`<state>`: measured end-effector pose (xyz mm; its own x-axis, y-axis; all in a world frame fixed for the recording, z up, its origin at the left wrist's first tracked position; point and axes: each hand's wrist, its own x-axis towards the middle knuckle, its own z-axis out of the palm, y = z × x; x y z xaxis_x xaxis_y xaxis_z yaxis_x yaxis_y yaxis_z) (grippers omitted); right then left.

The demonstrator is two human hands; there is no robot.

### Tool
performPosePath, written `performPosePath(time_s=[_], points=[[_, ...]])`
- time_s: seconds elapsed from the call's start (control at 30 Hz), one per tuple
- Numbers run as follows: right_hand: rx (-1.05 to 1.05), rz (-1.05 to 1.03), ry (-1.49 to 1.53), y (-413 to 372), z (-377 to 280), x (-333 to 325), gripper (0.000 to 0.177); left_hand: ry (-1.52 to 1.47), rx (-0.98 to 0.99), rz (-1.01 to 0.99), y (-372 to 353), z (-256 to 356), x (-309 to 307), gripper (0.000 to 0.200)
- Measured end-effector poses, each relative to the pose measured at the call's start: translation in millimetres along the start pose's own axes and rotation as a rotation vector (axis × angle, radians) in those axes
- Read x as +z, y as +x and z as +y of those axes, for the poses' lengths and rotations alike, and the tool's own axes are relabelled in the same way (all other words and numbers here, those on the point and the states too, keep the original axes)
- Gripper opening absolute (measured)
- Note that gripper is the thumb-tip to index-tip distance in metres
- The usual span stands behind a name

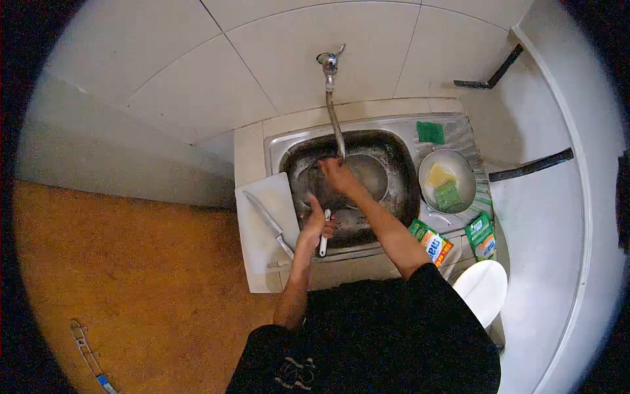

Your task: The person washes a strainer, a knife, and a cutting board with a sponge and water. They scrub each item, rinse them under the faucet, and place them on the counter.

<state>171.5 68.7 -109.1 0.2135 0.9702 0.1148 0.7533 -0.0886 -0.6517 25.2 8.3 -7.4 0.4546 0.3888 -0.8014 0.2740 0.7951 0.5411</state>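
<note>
Floor: mottled orange-brown surface (144, 262); a thin metal wire object (84, 348) with a blue patch lies at its lower left.
Board: smooth white rectangular cutting board (259, 253), overlapping the sink's left edge. A long knife with a pointed metal blade (262, 213) lies diagonally across it.
Left hand: the bare left hand (316, 224) is over the near left part of the basin, fingers curled around a slim white handle (323, 244), thumb raised. The handle has a small hole near its rounded lower end; what it belongs to is unclear.
Sink: rounded rectangular metal basin (408, 197), dark and wet-looking, with pale streaks and a dim round shape inside.
Right hand: the bare right hand (336, 176) is at the spout's mouth, fingers bunched closely; whether they hold anything cannot be told.
Tap: shiny metal tap (331, 64) on the tiled wall, its curved spout reaching down over the basin.
Drainboard: ridged metal, bearing a rough green scouring pad (430, 132) and a round pale metal pan (428, 164). Inside the pan are a yellow sponge (438, 175) and a crinkled green piece (448, 196).
Packets: two glossy green printed packets (431, 244) (481, 235), near the pan.
Plate: smooth white oval plate (482, 289), at the lower right.
</note>
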Motion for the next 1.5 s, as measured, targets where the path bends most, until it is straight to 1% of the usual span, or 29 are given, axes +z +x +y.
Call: performPosePath(time_s=[0.03, 0.1, 0.13, 0.2, 0.23, 0.27, 0.3, 0.33, 0.4, 0.43, 0.5, 0.53, 0.6, 0.63, 0.7, 0.73, 0.8, 0.83, 0.9, 1.0, 1.07, 1.13, 1.2, 1.23, 1.3, 1.33, 1.4, 1.43, 1.5], points=[[0.002, 0.001, -0.001, -4.0, -14.8, -22.0, 0.027, -0.028, -0.025, -0.027, 2.5, -0.3, -3.2, 0.080], [-0.030, -0.367, -0.182, -8.9, -63.6, -87.7, 0.023, -0.058, -0.047, -0.052, 2.4, 4.1, -4.3, 0.080], [-0.031, -0.368, -0.183, -12.8, -59.6, -82.3, 0.023, -0.043, -0.054, -0.063, 0.4, 6.5, -3.7, 0.080], [-0.362, -0.356, -0.267, -20.8, -35.6, -60.6, 0.020, -0.025, -0.060, -0.078, -4.2, 11.2, -0.2, 0.080], [-0.362, -0.355, -0.268, -23.4, -14.2, -40.3, 0.020, 0.020, -0.039, -0.050, -6.4, 13.1, 1.7, 0.080], [-0.418, -0.201, -0.241, -26.8, 11.6, -14.2, 0.020, 0.063, -0.018, -0.021, -7.4, 13.1, 2.6, 0.080], [-0.473, -0.049, -0.212, -28.9, 7.9, -17.1, 0.020, 0.059, -0.018, -0.021, -6.2, 11.7, 3.3, 0.080], [-0.474, -0.051, -0.214, -34.0, 5.1, -20.8, 0.020, 0.096, 0.014, 0.006, -3.1, 10.4, 4.3, 0.080], [-0.322, -0.311, -0.240, -47.4, -2.5, -32.3, 0.024, 0.131, 0.043, 0.028, 1.5, 7.1, 8.1, 0.080], [-0.318, -0.314, -0.242, -42.1, -3.8, -30.7, 0.024, 0.123, 0.057, 0.023, 3.2, 4.9, 10.3, 0.080], [-0.158, -0.872, 0.016, -23.8, -10.9, -29.3, 0.021, 0.115, 0.074, 0.018, 2.5, 4.3, 15.5, 0.080], [-0.157, -0.870, 0.016, -23.6, 1.4, -13.6, 0.021, 0.072, 0.027, -0.004, -2.3, 7.5, 20.0, 0.080], [-0.142, -0.516, 0.408, -22.0, 41.0, 39.9, 0.036, 0.031, -0.020, -0.024, -4.5, 10.5, 22.5, 0.080], [-0.146, -0.517, 0.406, -16.5, 44.2, 46.3, 0.036, 0.045, -0.018, -0.037, -3.7, 11.6, 22.8, 0.080], [0.016, -0.163, 0.674, -7.6, 47.9, 56.7, 0.015, 0.072, -0.021, -0.064, -2.8, 10.3, 23.4, 0.081], [0.018, -0.168, 0.674, -11.6, 37.1, 44.0, 0.015, 0.084, -0.026, -0.077, -2.9, 8.2, 23.1, 0.081], [-0.140, 0.071, 0.193, -18.9, -4.9, -13.0, 0.014, 0.095, -0.029, -0.092, -1.5, 7.0, 22.5, 0.081], [-0.138, 0.070, 0.193, -21.4, -15.2, -33.6, 0.014, 0.069, -0.070, -0.108, -0.8, 6.6, 21.0, 0.082], [-0.181, -0.242, -0.342, -27.1, -20.6, -62.8, 0.014, 0.047, -0.113, -0.126, 0.7, 6.1, 17.4, 0.082], [-0.242, -0.244, -0.437, -35.3, -8.7, -56.2, 0.018, 0.029, -0.153, -0.159, 8.4, 1.8, 8.4, 0.083], [-0.213, -0.305, -0.437, -41.7, -8.1, -57.4, 0.018, -0.082, -0.158, -0.283, 20.5, -5.8, 2.8, 0.083], [-0.184, -0.365, -0.436, -51.5, 5.6, -44.9, 0.018, -0.100, -0.169, -0.303, 19.1, -5.9, 5.2, 0.082], [-0.472, -0.198, -0.335, -63.2, 51.9, -1.0, 0.017, -0.116, -0.178, -0.320, 21.3, -8.2, 4.1, 0.082], [-0.470, -0.197, -0.336, -58.4, 31.2, -20.4, 0.017, -0.151, -0.171, -0.365, 25.0, -11.3, 1.6, 0.081], [-0.184, -0.728, 0.017, -46.2, -11.9, -61.7, 0.017, -0.185, -0.163, -0.411, 28.9, -13.5, 1.1, 0.081], [-0.186, -0.728, 0.018, -48.5, -20.8, -69.2, 0.017, -0.234, -0.171, -0.387, 27.0, -12.5, 3.2, 0.081], [-0.126, -0.234, 0.164, -58.8, -36.1, -75.7, 0.019, -0.289, -0.177, -0.359, 27.0, -12.0, 3.8, 0.082], [-0.128, -0.237, 0.163, -62.6, -41.3, -80.7, 0.019, -0.247, -0.112, -0.320, 30.8, -12.2, 4.6, 0.083], [-0.274, 0.380, -0.012, -69.0, -49.9, -95.8, 0.022, -0.207, -0.044, -0.287, 41.9, -13.6, 3.7, 0.083]])
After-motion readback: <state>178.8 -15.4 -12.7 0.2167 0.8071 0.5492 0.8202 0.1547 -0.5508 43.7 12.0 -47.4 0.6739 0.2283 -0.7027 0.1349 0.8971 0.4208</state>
